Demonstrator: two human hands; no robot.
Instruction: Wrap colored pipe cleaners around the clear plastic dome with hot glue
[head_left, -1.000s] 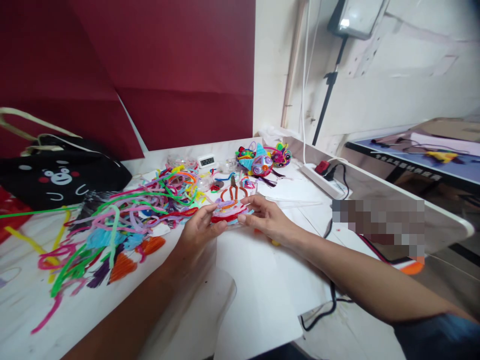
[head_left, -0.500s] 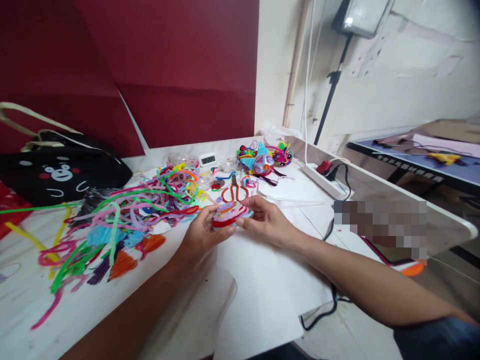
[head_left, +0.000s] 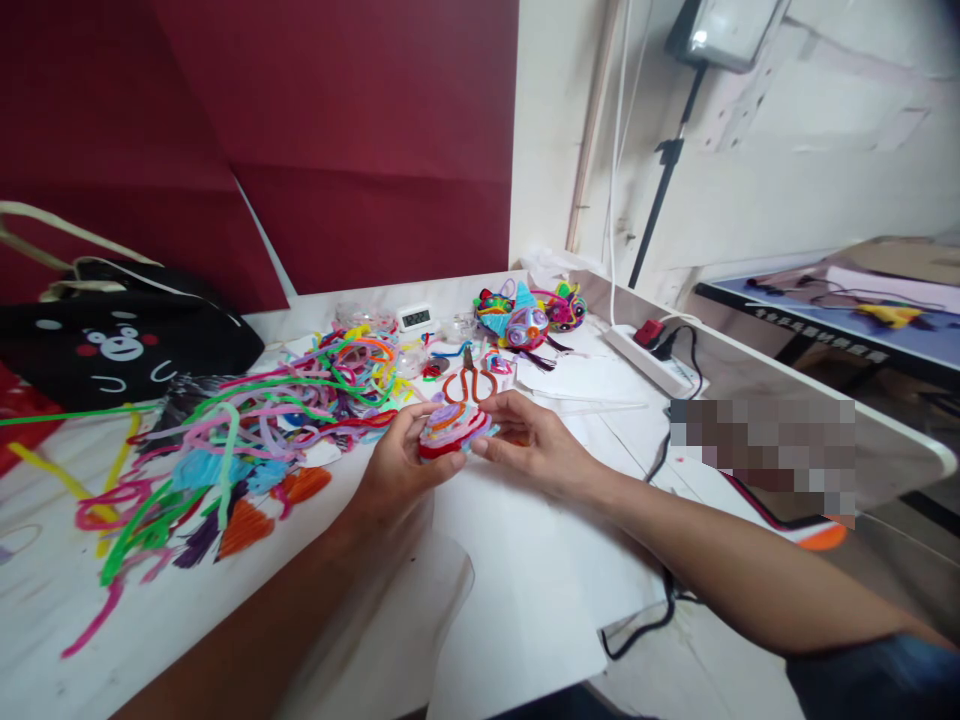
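Observation:
A small rounded piece of striped fuzzy stems (head_left: 453,430), in red, pink, lilac and orange, is held between my two hands above white paper (head_left: 517,580). My left hand (head_left: 409,455) grips its left side, the thumb along the lower edge. At its right side, my right hand (head_left: 529,440) has thumb and fingers closed on the edge. Just beyond the piece lie scissors with orange handles (head_left: 470,383), blades pointing away. Left of my hands spreads a tangled heap of coloured pipe cleaners (head_left: 300,390).
Finished colourful fuzzy figures (head_left: 525,318) stand at the back beside a small white timer (head_left: 415,318). A black bag with a bear face (head_left: 127,340) sits at the left. On the right are a white power strip (head_left: 652,362) and a black cable (head_left: 660,622).
The striped piece has shifted slightly left and tilted a little in my hands. Both hands keep their hold, with the left fingers slightly moved.

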